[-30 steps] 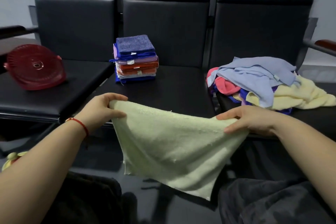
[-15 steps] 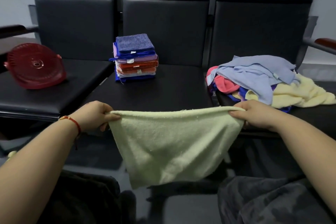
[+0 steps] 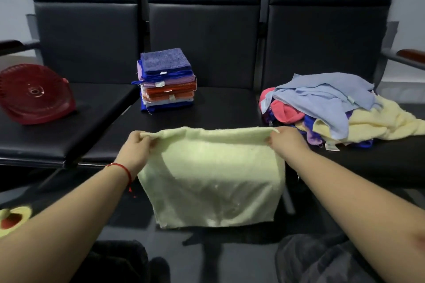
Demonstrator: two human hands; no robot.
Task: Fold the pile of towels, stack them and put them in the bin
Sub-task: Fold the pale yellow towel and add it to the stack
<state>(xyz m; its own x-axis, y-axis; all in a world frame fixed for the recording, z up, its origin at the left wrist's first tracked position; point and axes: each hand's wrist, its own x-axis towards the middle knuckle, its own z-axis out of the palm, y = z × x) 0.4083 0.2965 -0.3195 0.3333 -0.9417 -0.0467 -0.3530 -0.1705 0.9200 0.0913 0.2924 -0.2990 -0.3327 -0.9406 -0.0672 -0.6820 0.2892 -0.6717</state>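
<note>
Head view looks down on a pale green towel (image 3: 211, 177) stretched between two hands over the front edge of the bench (image 3: 225, 112); the left hand (image 3: 135, 148) pinches its top left corner with curled fingers, the right hand (image 3: 287, 142) grips the top right corner the same way; the towel hangs down in front of the seat, its top edge sagging a little; behind it on the middle seat stands a stack (image 3: 166, 80) of folded towels, blue on top; on the right seat lies a loose pile (image 3: 333, 108), just beside the right hand; a red bin (image 3: 34, 94) lies tipped on the left seat, well apart from both
</note>
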